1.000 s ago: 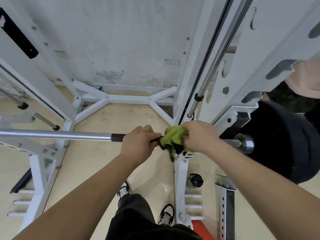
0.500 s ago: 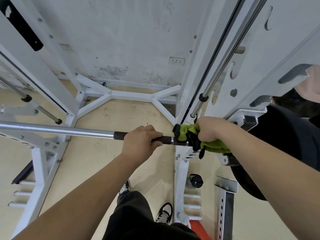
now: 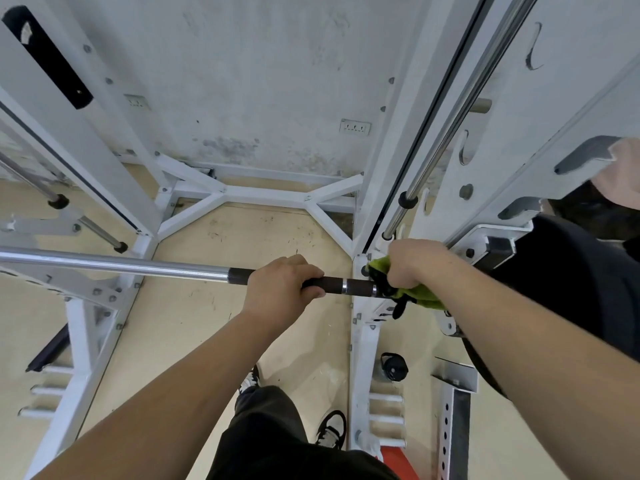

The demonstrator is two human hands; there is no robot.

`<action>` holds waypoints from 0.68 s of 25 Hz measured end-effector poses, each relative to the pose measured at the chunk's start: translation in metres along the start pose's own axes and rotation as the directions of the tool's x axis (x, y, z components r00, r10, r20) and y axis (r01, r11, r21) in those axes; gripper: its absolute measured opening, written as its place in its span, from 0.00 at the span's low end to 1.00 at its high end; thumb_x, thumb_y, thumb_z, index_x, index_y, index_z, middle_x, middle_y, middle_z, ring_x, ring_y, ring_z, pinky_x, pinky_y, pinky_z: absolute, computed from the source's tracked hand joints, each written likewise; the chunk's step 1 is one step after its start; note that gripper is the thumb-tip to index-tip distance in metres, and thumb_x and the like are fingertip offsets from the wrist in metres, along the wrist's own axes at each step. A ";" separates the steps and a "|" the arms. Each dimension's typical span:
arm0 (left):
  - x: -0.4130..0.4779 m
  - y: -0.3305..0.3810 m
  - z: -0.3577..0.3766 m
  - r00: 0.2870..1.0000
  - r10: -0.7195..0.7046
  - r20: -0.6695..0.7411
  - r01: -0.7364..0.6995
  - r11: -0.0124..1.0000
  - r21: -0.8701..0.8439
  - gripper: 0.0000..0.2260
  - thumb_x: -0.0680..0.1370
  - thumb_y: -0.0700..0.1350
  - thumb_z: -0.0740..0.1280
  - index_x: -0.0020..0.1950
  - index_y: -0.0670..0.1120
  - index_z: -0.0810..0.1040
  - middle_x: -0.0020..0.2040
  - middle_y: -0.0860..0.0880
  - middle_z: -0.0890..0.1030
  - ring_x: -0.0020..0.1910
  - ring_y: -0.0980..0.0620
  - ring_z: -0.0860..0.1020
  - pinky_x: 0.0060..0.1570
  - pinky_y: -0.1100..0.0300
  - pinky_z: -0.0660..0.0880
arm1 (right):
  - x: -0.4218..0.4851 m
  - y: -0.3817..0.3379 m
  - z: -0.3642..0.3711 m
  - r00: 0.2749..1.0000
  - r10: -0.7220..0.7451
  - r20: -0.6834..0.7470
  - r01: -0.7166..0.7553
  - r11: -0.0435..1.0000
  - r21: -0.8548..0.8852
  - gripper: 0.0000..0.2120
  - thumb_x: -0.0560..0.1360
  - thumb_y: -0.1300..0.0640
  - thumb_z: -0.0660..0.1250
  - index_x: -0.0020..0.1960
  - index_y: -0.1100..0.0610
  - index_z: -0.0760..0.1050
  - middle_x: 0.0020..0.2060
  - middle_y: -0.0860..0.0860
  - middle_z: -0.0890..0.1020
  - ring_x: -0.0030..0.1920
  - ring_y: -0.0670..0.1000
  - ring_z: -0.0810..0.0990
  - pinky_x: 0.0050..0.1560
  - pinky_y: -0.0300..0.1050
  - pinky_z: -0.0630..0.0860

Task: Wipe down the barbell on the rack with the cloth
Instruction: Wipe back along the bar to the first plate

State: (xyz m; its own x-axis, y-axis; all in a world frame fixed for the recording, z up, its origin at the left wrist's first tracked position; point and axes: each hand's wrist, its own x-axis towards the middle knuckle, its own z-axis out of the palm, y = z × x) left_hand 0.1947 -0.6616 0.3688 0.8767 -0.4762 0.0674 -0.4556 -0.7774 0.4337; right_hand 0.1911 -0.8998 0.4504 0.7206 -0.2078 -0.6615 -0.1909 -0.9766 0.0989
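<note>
The barbell [image 3: 114, 265] runs level across the view, chrome on the left and dark-gripped near the middle. My left hand [image 3: 280, 285] grips the dark section from above. Just to its right, my right hand [image 3: 414, 263] holds a green cloth [image 3: 420, 294] wrapped round the bar beside the white rack upright [image 3: 363, 341]. A black strip of the cloth hangs below. The bar's right end is hidden behind my right arm and a black weight plate [image 3: 571, 289].
White rack posts and a chrome guide rod [image 3: 450, 133] rise on the right; another post stands at the left. A black bottle [image 3: 393, 366] stands on the tan floor by the upright. My shoes [image 3: 332, 429] are below. A wall with a socket lies ahead.
My right hand has slid the cloth rightward along the bar, away from my left hand, baring more dark grip with a silver ring. My left hand keeps its hold.
</note>
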 end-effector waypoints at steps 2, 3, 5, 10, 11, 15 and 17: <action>-0.001 -0.001 0.000 1.000 -0.003 -0.011 0.003 1.000 0.008 0.10 0.76 0.56 0.74 0.56 0.60 0.85 0.47 0.59 0.82 0.48 0.54 0.78 0.37 0.57 0.71 | -0.004 -0.024 0.004 0.996 -0.075 -0.055 0.082 0.988 0.134 0.05 0.72 0.56 0.64 0.47 0.54 0.75 0.42 0.51 0.81 0.44 0.54 0.81 0.48 0.50 0.81; -0.001 -0.001 0.001 1.000 0.002 -0.016 -0.002 1.000 0.016 0.09 0.75 0.56 0.75 0.55 0.60 0.85 0.46 0.59 0.81 0.47 0.53 0.79 0.36 0.58 0.70 | -0.006 -0.035 0.009 0.986 -0.134 -0.097 0.150 0.972 0.182 0.07 0.71 0.55 0.64 0.48 0.54 0.76 0.42 0.51 0.81 0.44 0.55 0.81 0.47 0.49 0.80; 0.000 0.001 0.000 1.000 0.012 -0.018 -0.011 1.000 0.029 0.08 0.75 0.56 0.75 0.54 0.61 0.85 0.46 0.58 0.81 0.46 0.52 0.79 0.35 0.58 0.70 | -0.012 -0.038 0.018 0.959 -0.203 -0.198 0.237 0.956 0.172 0.07 0.72 0.54 0.64 0.49 0.52 0.76 0.42 0.49 0.81 0.45 0.56 0.81 0.45 0.47 0.78; -0.002 0.005 -0.002 0.999 -0.045 -0.003 0.045 0.999 0.028 0.09 0.77 0.55 0.73 0.56 0.59 0.85 0.46 0.58 0.81 0.46 0.54 0.77 0.38 0.57 0.73 | -0.032 0.008 0.052 0.936 -0.009 -0.353 -0.019 0.997 -0.076 0.11 0.73 0.58 0.66 0.55 0.53 0.75 0.47 0.50 0.79 0.50 0.55 0.78 0.44 0.48 0.71; -0.002 0.006 -0.002 0.999 -0.046 -0.005 0.046 0.999 0.020 0.09 0.77 0.55 0.74 0.57 0.59 0.85 0.47 0.58 0.81 0.46 0.54 0.77 0.39 0.56 0.74 | -0.035 0.008 0.062 0.916 0.025 -0.400 -0.092 0.984 -0.150 0.13 0.74 0.59 0.67 0.58 0.54 0.74 0.51 0.52 0.79 0.54 0.55 0.77 0.48 0.49 0.71; -0.002 0.009 -0.006 0.998 -0.056 0.030 0.056 0.998 0.006 0.11 0.77 0.56 0.73 0.59 0.59 0.85 0.49 0.58 0.82 0.49 0.54 0.78 0.43 0.55 0.76 | -0.029 -0.026 0.071 0.874 0.082 -0.480 -0.140 0.986 -0.087 0.15 0.73 0.63 0.67 0.60 0.57 0.75 0.54 0.54 0.80 0.57 0.57 0.76 0.58 0.54 0.73; 0.000 0.009 -0.008 0.997 -0.060 0.044 0.060 0.998 0.003 0.10 0.77 0.56 0.73 0.57 0.59 0.85 0.48 0.57 0.81 0.49 0.53 0.79 0.43 0.55 0.75 | -0.033 -0.044 0.074 0.820 -0.025 -0.572 0.012 1.000 -0.026 0.15 0.71 0.66 0.63 0.56 0.58 0.77 0.51 0.55 0.81 0.55 0.59 0.77 0.58 0.54 0.73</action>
State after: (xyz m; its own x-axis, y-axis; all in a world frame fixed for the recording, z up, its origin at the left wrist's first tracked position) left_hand 0.1919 -0.6655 0.3805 0.8949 -0.4463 0.0021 -0.4029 -0.8058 0.4340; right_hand 0.1267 -0.8456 0.4123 0.9769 -0.1771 -0.1192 -0.1643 -0.9802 0.1102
